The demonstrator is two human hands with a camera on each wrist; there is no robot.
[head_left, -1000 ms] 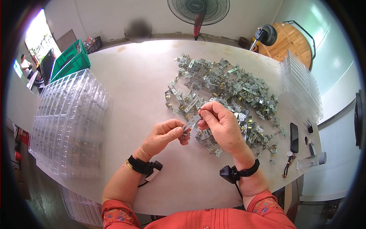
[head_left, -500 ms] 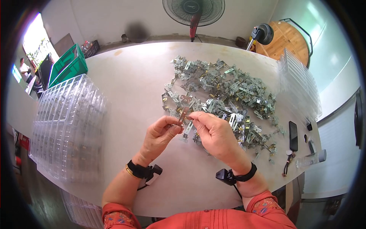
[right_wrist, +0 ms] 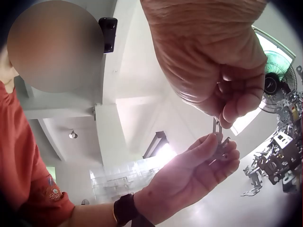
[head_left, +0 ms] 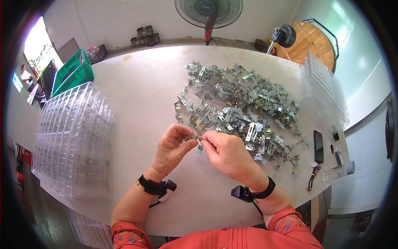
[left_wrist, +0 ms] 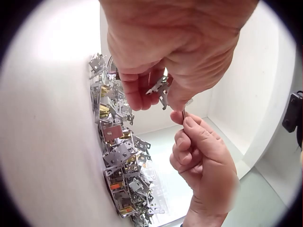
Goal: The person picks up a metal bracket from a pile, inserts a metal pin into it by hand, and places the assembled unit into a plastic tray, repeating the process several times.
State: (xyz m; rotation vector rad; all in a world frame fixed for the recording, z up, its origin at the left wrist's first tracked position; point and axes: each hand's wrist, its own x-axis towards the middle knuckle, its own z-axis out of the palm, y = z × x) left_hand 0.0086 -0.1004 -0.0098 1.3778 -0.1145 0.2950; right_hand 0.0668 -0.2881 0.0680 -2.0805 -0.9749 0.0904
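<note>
My left hand (head_left: 171,150) holds a small stamped metal bracket (left_wrist: 161,89) between thumb and fingers, above the near side of the table. Facing it, my right hand (head_left: 227,152) pinches a narrow metal strip (right_wrist: 217,126) at the bracket's end, thumb against the curled index finger. Both sets of fingertips nearly meet in the head view and hide most of the metal there. I cannot tell whether the strip is part of the bracket. Just beyond the hands spreads a large pile of similar metal brackets (head_left: 265,97), some with brass-coloured parts.
Stacked clear plastic trays (head_left: 74,141) stand at the left, more clear trays (head_left: 325,91) at the right. A green crate (head_left: 74,72) is at the far left. Near the right edge lie a phone (head_left: 318,146), a watch (head_left: 314,170) and a clear bottle (head_left: 338,171). A fan (head_left: 208,10) stands behind the table.
Both hands have shifted slightly left and drawn closer together. The bracket, first held slanting between them, was turned upright in the left hand and is now mostly covered by fingers.
</note>
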